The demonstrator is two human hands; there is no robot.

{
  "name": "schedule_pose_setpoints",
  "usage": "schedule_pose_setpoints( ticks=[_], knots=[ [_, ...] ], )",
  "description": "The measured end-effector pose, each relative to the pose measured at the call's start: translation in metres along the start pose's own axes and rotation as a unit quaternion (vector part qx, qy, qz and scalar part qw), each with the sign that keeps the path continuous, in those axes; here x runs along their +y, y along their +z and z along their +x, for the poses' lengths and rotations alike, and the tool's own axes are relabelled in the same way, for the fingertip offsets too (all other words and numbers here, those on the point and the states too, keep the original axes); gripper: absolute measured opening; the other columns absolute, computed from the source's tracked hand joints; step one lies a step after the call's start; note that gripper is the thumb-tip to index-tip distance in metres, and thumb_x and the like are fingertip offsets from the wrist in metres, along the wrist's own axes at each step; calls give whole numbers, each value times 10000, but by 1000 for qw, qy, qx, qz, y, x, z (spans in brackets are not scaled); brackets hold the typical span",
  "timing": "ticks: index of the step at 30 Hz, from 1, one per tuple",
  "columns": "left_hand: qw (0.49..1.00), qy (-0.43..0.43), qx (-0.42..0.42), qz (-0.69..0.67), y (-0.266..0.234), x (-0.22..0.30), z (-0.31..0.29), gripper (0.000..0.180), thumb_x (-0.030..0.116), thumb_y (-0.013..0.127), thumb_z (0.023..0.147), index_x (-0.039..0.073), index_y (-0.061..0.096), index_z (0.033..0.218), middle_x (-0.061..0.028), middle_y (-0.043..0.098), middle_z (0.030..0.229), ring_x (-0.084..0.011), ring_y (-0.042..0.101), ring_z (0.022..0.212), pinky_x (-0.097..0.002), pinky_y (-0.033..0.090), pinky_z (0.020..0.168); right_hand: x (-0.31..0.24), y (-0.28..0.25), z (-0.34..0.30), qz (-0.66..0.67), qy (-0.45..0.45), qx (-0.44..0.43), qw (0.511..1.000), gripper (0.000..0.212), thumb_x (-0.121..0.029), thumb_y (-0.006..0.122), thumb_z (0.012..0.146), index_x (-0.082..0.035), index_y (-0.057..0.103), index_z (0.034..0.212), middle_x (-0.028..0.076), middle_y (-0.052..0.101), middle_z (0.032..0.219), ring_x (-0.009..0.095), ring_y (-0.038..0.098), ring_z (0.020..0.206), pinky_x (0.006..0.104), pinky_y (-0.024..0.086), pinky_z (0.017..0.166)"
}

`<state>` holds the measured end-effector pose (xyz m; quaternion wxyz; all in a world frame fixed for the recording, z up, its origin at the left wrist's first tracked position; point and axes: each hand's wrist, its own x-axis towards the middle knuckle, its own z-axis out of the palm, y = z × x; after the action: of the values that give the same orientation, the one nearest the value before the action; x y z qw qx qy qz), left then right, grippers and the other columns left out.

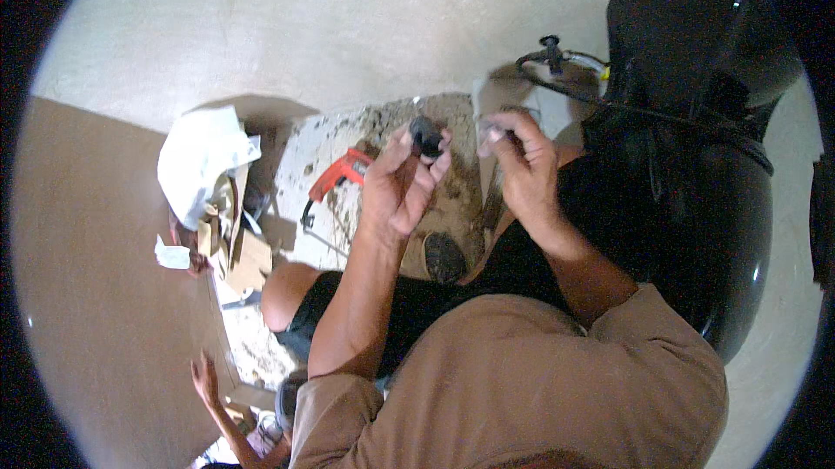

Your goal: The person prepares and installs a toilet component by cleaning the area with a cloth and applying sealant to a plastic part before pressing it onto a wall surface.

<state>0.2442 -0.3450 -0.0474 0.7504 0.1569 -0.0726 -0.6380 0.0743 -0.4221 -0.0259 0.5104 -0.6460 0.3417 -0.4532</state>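
Observation:
My left hand is raised, palm up, in the middle of the view. Its fingers are wrapped round a short black cylindrical part. A little to the right, my right hand is closed in a pinch, thumb against fingers. Something small and pale shows at those fingertips, too blurred to name. The two hands are apart. Just left of my left hand, a red power tool with a dark cord lies on the dirty floor, partly hidden behind the hand.
A large glossy black fixture stands close on my right, with a black hose beside it. To the left are a white bag and torn cardboard. Another person's arm shows at lower left. My shoe is below my hands.

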Motion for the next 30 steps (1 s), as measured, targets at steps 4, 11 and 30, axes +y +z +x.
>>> schedule_pose_setpoints(
  ticks=[4,11,30],
  knots=[
    [999,-13,-8,49,5,0,0,400,132,641,933,6,540,1298,-185,592,1328,-315,617,1139,-453,566,925,3,0,6,81,45,43,995,150,-51,655,955,0,656,1096,32,675,885,79,616,799,245,517,709],
    [993,-9,-49,108,15,0,-8,340,89,630,959,59,581,1294,-165,607,1300,-314,623,1143,-465,575,913,-24,-9,6,-124,-124,9,984,139,18,722,840,-7,727,977,101,699,909,209,663,851,322,527,779],
    [969,44,-93,223,15,-3,-6,388,-1,760,846,0,652,1219,-111,702,1178,-208,655,1104,-352,508,1015,-60,-18,15,-188,-242,-116,945,204,63,681,753,-31,721,930,123,651,898,289,655,799,357,536,691]
  ],
)
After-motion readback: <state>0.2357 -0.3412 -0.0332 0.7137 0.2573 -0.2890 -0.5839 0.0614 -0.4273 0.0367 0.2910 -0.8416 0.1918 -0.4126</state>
